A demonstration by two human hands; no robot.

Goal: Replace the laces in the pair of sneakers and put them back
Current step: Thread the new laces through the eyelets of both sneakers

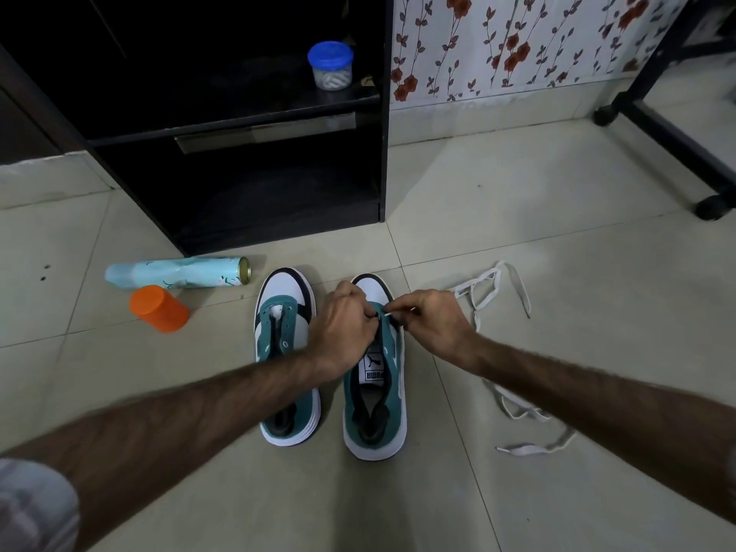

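Head view, only angle going. Both sneakers parked side by side on the tiled floor [458,201], toes pointing away toward the black cabinet [278,181], long axes running straight out from the body. Left sneaker [287,376] sitting bare, no lace at all, eyelets open. Right sneaker [376,412] getting all the attention: left hand [344,324] curled down over the toe-end eyelets, right hand [432,320] pinching a thin white lace tip [398,311] just beside the left fingers, right over the tongue. So both grips closed, right one clamped on the lace tip; left one looks to be pinching at the eyelet row or the lace there, hard to say exactly which.

Key relation: tip lying crosswise to the shoe's long axis, pointing in toward the eyelet under the left hand. Probably a short push across, right to left.

Loose white laces [513,352] sprawled on the floor to the right of the shoe, flat, limp, woven-looking, nearer the right arm.

Sneakers: teal suede-ish panels, smooth white toe, thick white rubbery sole. Off to the left, a pale blue spray can [175,274] lying on its side and an orange cylinder [159,308], glossy plastic. Blue-lidded jar [330,65] up on the cabinet shelf.
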